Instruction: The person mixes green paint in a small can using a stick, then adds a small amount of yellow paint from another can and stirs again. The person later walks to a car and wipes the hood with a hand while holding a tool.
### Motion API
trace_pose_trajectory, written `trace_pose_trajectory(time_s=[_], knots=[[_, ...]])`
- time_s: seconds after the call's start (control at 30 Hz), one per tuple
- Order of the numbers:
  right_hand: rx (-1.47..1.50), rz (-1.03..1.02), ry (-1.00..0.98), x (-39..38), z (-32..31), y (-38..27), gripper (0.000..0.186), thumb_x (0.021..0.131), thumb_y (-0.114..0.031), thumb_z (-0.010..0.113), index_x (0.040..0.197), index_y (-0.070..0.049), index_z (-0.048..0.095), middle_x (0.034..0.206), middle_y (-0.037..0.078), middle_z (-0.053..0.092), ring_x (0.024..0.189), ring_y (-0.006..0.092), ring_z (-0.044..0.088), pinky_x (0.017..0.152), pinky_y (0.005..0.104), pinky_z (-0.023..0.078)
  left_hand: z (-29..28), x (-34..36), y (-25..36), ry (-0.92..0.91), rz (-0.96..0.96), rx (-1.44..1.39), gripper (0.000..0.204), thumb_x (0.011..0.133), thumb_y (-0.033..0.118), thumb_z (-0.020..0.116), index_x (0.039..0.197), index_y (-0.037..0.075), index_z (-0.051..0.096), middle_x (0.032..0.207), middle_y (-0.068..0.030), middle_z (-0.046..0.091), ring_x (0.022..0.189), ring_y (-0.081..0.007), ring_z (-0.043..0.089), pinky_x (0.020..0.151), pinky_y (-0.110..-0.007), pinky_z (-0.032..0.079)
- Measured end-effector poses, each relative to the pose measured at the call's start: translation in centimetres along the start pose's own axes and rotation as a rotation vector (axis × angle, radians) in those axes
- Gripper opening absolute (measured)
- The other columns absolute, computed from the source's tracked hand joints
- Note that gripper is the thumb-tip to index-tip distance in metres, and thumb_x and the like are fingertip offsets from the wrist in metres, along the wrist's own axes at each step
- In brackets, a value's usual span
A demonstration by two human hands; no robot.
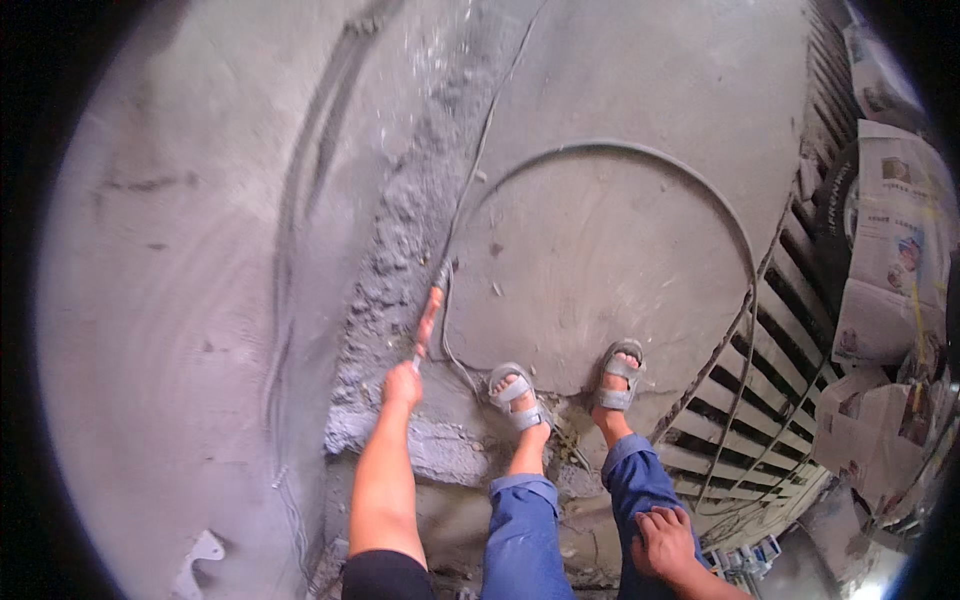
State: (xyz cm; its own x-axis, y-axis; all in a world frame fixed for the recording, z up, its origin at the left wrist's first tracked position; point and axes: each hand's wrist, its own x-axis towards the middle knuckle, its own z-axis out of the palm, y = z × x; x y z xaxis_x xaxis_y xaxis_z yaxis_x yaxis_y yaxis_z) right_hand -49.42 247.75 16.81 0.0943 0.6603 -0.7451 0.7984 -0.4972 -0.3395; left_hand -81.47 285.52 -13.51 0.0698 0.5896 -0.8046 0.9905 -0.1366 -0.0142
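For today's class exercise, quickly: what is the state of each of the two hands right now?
Left hand: closed around a thin tool with a reddish handle, held against the rough grey strip.
Right hand: open, resting flat on the right knee.

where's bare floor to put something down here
Bare: the smooth concrete inside the cable loop, ahead of the sandals. Crowded: the rubble strip by the left hand and tool, and the grating with newspapers.
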Motion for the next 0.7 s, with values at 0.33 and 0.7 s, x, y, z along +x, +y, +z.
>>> trace_pose_trajectory(time_s=[0.33,0.7], knots=[[0.434,0.119,0.136,-6.0,-3.4,-3.1,0.056,0.082,-0.018,0.062,0.136,-0.007,0.05,0.123,0.018,0.062,0.116,0.0377,0.056,0.099,0.0468,0.045,-21.7,-30.7,10.1,-0.995,0.324,-0.333,0.022,0.091,0.019,0.061,0.083,0.001,0.069,0.074,-0.0072,0.071,0.064,-0.0148,0.066,0.062,-0.032,0.055],[0.468,-0.456,0.863,-20.3,-22.5,-9.6,0.084,0.075,-0.019,0.077,0.146,-0.004,0.034,0.144,0.021,0.046,0.131,0.0395,0.046,0.109,0.0473,0.037,-43.8,-57.1,24.3,-1.371,0.756,0.181,0.032,0.097,0.03,0.061,0.105,0.0,0.069,0.069,-0.0009,0.062,0.063,-0.0088,0.057,0.062,-0.025,0.044]])
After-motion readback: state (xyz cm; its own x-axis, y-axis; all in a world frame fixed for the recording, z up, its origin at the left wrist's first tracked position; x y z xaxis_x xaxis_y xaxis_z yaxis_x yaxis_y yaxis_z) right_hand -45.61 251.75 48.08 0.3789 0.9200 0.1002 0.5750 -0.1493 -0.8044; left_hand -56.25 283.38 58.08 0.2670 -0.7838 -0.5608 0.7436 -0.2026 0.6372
